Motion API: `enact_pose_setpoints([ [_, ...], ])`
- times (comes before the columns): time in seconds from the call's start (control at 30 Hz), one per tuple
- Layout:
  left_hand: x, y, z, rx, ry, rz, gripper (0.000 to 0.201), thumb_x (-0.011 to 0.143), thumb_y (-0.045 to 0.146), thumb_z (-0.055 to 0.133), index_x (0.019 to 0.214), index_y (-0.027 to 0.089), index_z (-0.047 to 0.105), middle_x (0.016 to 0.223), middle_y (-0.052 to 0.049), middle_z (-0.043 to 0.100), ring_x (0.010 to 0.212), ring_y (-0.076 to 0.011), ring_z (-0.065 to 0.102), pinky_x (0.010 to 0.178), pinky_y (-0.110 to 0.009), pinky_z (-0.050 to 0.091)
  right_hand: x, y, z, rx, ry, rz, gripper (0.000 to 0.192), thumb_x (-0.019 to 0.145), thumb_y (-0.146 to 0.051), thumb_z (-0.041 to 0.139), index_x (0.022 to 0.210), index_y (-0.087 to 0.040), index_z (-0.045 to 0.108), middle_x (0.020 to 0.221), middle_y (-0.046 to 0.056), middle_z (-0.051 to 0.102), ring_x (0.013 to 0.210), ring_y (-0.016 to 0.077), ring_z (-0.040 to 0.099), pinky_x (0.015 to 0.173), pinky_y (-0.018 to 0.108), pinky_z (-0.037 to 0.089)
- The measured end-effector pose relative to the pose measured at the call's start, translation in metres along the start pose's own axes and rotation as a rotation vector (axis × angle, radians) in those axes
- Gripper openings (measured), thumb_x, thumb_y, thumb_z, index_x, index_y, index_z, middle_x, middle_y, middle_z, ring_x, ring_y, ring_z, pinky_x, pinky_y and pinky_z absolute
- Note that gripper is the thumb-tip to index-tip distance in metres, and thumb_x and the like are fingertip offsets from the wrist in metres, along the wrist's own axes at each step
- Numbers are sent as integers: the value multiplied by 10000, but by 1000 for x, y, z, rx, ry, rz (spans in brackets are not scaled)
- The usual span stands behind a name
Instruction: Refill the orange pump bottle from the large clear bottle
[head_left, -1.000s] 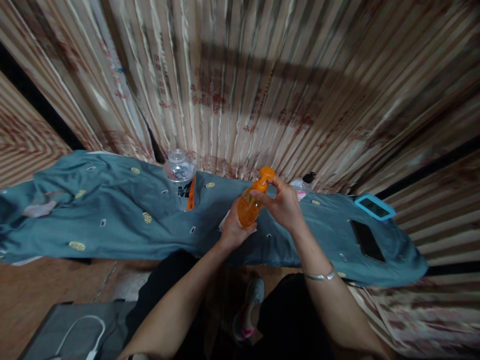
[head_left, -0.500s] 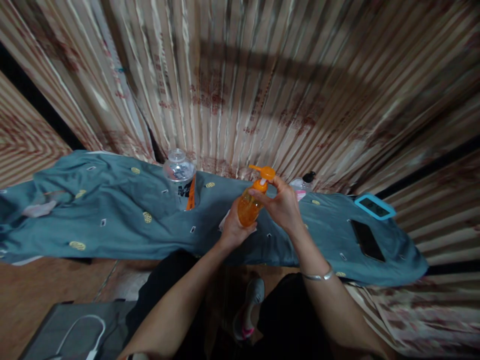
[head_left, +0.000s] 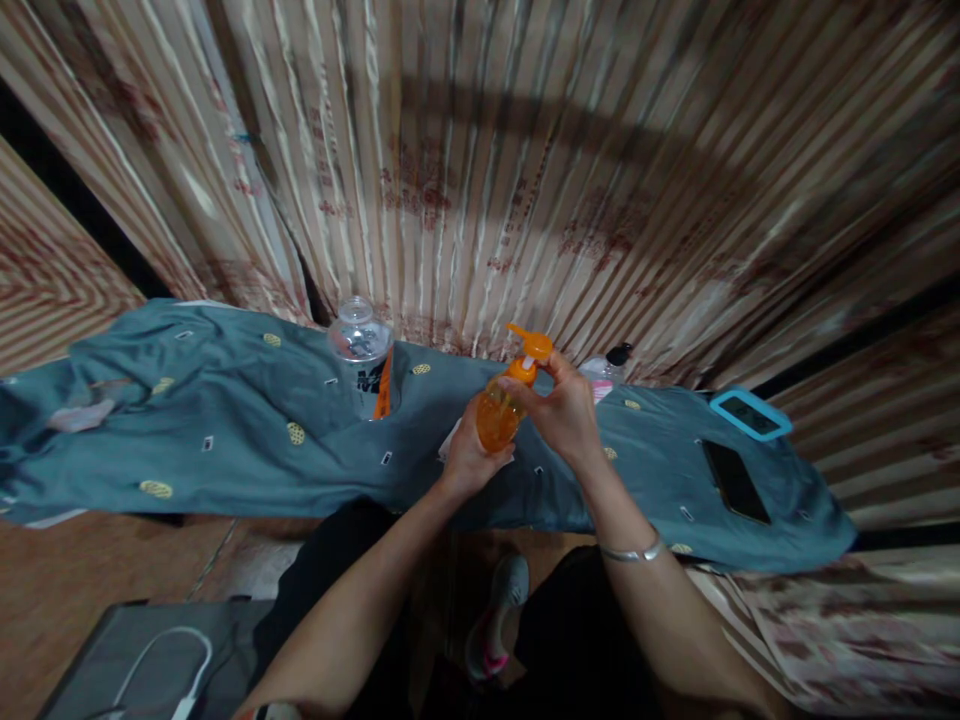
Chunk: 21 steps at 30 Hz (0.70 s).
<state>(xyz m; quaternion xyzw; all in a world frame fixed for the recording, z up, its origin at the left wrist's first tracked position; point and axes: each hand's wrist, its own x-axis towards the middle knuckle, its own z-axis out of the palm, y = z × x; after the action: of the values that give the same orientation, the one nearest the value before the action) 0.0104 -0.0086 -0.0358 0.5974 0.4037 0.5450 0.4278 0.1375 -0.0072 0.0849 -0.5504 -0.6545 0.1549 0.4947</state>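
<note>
An orange pump bottle (head_left: pixel 496 417) is held above the table covered with a teal patterned cloth (head_left: pixel 247 440). My left hand (head_left: pixel 469 462) wraps the bottle's lower body from below. My right hand (head_left: pixel 564 410) pinches the neck just under the orange pump head (head_left: pixel 531 345), whose nozzle points left and back. A bit of white cloth or paper shows under my left hand.
A clear plastic jar with an orange label (head_left: pixel 362 352) stands behind and left of the bottle. A small black-capped bottle (head_left: pixel 609 364) stands at the back right. A black phone (head_left: pixel 735 481) and a blue-framed device (head_left: pixel 750 414) lie at right. Striped curtains hang behind.
The pump head has turned: its nozzle, hidden a second ago, now sticks out to the left and back. Both hands stay on the bottle in nearly the same place.
</note>
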Motion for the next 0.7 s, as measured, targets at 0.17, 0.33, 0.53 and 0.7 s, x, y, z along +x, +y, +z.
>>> enact_pose_setpoints([
  [0.17, 0, 1, -1, 4, -4, 8, 820, 632, 160, 818, 1353, 229, 433, 1322, -106, 637, 1221, -288, 643, 1090, -493, 501, 0, 0, -8, 162, -183, -41, 628, 749, -639, 790, 1196, -227, 631, 1201, 86, 681, 1149, 276, 634, 1059, 422, 487],
  [0.33, 0, 1, -1, 18, -5, 13, 813, 629, 154, 820, 1345, 227, 441, 1292, -104, 651, 1191, -289, 655, 1078, -497, 506, 5, 7, -14, 282, -339, -37, 526, 831, -687, 688, 1112, -243, 661, 1184, 59, 692, 1189, 252, 623, 1080, 400, 477],
  [0.53, 0, 1, -2, 31, 5, -4, 802, 636, 160, 815, 1343, 253, 448, 1305, -95, 647, 1209, -292, 653, 1078, -505, 505, -1, 2, -2, 36, -13, 20, 567, 713, -689, 793, 984, -212, 649, 1052, 86, 708, 1049, 289, 658, 1030, 454, 496],
  [0.7, -1, -3, -1, 42, -1, 40, 825, 640, 174, 817, 1366, 225, 428, 1319, -113, 641, 1224, -295, 642, 1085, -516, 500, 2, 10, -11, 287, -289, -63, 639, 790, -660, 761, 1259, -247, 631, 1298, 73, 656, 1264, 259, 584, 1113, 402, 454],
])
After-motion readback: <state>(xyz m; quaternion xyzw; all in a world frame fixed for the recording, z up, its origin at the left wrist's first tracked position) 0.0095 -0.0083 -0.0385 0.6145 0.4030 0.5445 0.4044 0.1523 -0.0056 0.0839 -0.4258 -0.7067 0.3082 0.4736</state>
